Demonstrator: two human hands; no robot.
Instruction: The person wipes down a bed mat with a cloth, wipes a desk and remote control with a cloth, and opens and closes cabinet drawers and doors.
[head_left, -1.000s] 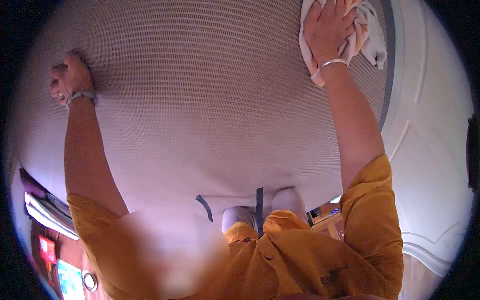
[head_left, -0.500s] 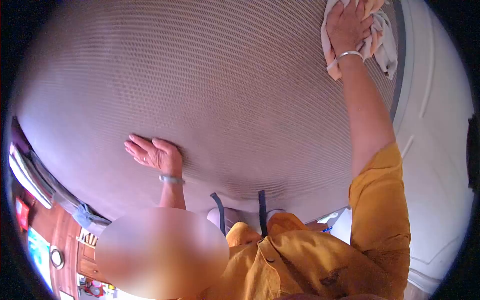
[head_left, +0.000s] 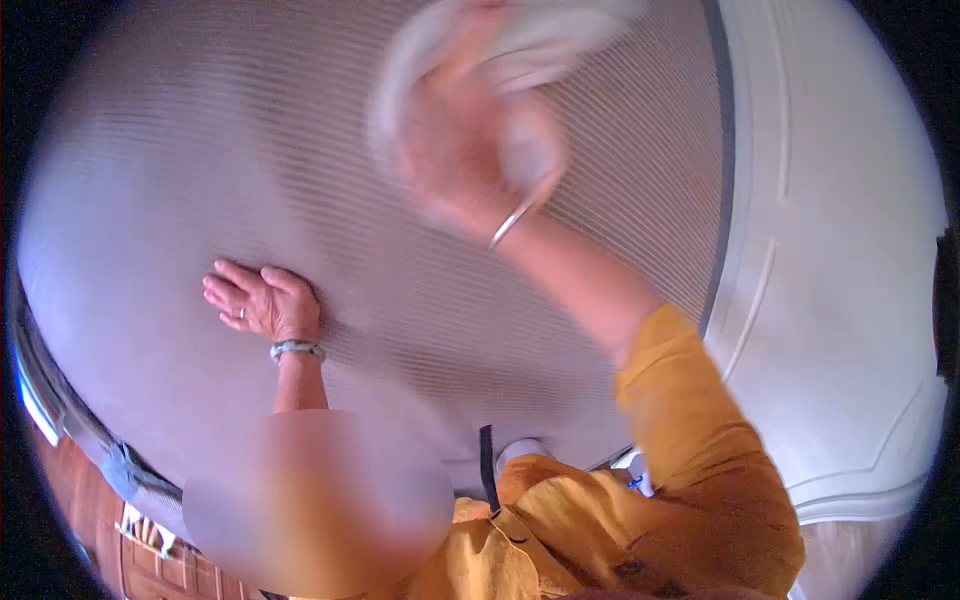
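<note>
Two bare hands are over one broad mattress (head_left: 400,300), its surface finely ribbed. The left hand (head_left: 262,305) lies on it with palm down and fingers extended, slightly apart, grasping nothing. One ring (head_left: 241,313) shows on a finger, and one beaded bracelet (head_left: 297,350) circles that wrist.

The right hand (head_left: 460,135) is further forward, near the top of the view, and blurred. With it is one pale cloth (head_left: 545,45), which spreads beyond the fingers and shows on both sides of the hand, over the ribbed part of the mattress. Whether the fingers are clamped on the cloth or only press against it, I cannot tell. One silver bangle (head_left: 511,222) sits on the right wrist, and one mustard sleeve (head_left: 690,410) covers the upper part of that arm.

On the right, one dark band (head_left: 716,230) edges the mattress, just beside one white panel (head_left: 835,300) that carries two straight raised strips. At the bottom, one black strap (head_left: 487,465) hangs near one pale, rounded knee (head_left: 524,447). At lower left, one blue bundle (head_left: 125,472) lies near brown woodwork (head_left: 155,568).
</note>
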